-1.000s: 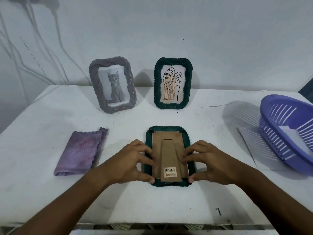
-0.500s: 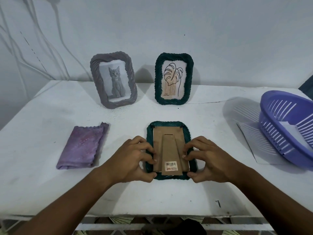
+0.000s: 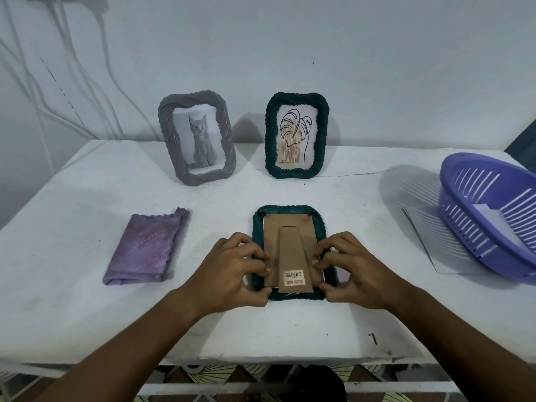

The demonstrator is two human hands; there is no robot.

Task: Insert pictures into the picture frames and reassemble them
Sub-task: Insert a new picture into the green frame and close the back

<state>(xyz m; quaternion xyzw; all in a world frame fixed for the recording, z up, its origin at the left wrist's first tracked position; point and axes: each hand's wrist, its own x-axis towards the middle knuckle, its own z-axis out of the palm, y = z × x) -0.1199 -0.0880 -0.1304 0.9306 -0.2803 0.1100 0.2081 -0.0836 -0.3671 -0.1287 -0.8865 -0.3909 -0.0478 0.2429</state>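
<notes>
Two dark green frames [image 3: 293, 211] [image 3: 296, 136], one grey frame [image 3: 196, 137], a purple speckled cloth [image 3: 146, 246] — and a purple basket [image 3: 490, 216] with white stripes.

Both forearms reach forward from the bottom edge and converge toward the middle; the left hand [image 3: 232, 269] lies palm down, fingers curled, thumb tucked below; the right hand [image 3: 352, 271] mirrors it, fingertips bent inward, thumb pinched low.

A folded purple cloth [image 3: 146, 250] lies left, a purple basket [image 3: 490, 216] right
</notes>
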